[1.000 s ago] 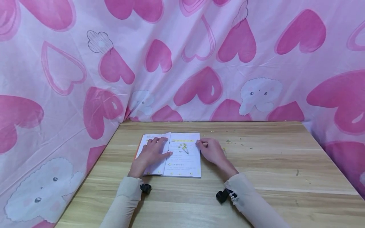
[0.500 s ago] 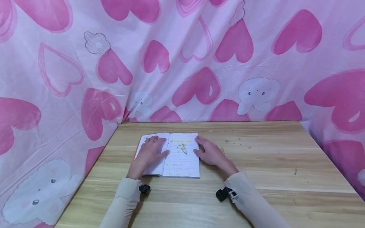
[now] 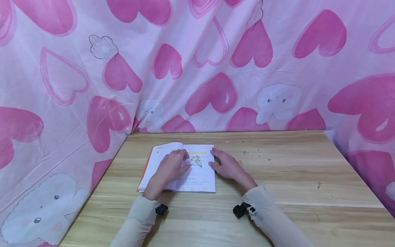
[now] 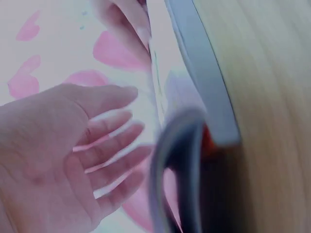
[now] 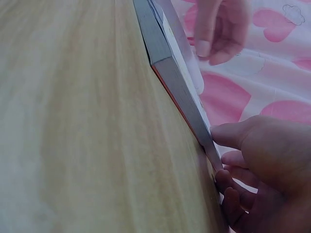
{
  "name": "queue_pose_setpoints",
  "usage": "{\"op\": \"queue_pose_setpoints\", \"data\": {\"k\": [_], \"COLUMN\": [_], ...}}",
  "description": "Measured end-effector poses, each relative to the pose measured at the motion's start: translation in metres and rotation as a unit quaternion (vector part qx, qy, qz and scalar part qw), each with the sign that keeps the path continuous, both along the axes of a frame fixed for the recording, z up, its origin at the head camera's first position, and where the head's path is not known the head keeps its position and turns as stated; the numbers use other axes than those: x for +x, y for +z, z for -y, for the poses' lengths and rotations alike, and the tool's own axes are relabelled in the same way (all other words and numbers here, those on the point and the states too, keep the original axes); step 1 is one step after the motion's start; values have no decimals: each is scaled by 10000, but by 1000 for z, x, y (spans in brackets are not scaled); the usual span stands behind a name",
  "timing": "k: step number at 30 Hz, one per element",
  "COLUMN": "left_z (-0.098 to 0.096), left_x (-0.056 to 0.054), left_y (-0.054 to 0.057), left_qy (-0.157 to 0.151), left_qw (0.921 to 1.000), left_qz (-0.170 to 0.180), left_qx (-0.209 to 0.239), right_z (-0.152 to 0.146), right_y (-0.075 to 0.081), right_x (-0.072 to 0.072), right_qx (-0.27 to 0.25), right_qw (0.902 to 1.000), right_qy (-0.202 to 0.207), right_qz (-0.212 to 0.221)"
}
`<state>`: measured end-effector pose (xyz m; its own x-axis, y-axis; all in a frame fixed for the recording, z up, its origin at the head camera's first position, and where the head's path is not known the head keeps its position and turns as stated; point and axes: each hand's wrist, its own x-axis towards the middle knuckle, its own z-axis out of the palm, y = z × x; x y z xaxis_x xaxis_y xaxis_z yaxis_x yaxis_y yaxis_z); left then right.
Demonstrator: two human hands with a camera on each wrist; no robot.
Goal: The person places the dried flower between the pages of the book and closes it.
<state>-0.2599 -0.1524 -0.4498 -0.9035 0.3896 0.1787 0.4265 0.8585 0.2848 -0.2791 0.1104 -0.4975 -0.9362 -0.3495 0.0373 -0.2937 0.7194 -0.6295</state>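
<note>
An open book (image 3: 200,183) with an orange cover edge lies on the wooden table. On its right page is a small sprig of yellow flowers (image 3: 196,160), part of it behind my left fingers. My left hand (image 3: 171,167) hovers over the book's middle, and in the left wrist view its loosely spread fingers (image 4: 114,150) stand apart from the pages. At the right edge is my right hand (image 3: 227,164). In the right wrist view its thumb (image 5: 231,133) touches the top page, while the other fingers lie along the book's side.
Small green and yellow plant bits (image 3: 245,153) are scattered on the table (image 3: 287,192) right of the book. Behind and to the left hangs a pink heart-patterned cloth (image 3: 172,31). Each wrist wears a black camera (image 3: 240,210).
My right fingers first pinched near the page edge, then spread along it. My left hand has moved right, off the left page, towards the sprig, and the left page lies more uncovered.
</note>
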Motion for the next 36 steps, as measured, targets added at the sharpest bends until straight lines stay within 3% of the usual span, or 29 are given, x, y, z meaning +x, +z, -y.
{"op": "queue_pose_setpoints", "data": {"k": [4,10,18,26,36], "left_z": [-16,-37,-48,-51,-48], "left_x": [8,20,28,31,29], "left_y": [4,-3,-17,-15,-11], "left_qy": [-524,-1163,-1077,-1031,-1341], "left_qw": [9971,9868,9878,9874,9864], "left_qz": [477,1105,1112,1193,945], "left_qx": [285,215,-149,-132,-70], "right_z": [-1,-1,-1,-2,-2], "right_y": [0,0,0,-1,-2], "right_x": [0,0,1,1,-2], "right_qx": [-31,-64,-86,-121,-139], "right_qw": [9999,9999,10000,9999,9997], "right_qy": [29,41,25,23,63], "right_qz": [-116,-106,-21,-18,-189]}}
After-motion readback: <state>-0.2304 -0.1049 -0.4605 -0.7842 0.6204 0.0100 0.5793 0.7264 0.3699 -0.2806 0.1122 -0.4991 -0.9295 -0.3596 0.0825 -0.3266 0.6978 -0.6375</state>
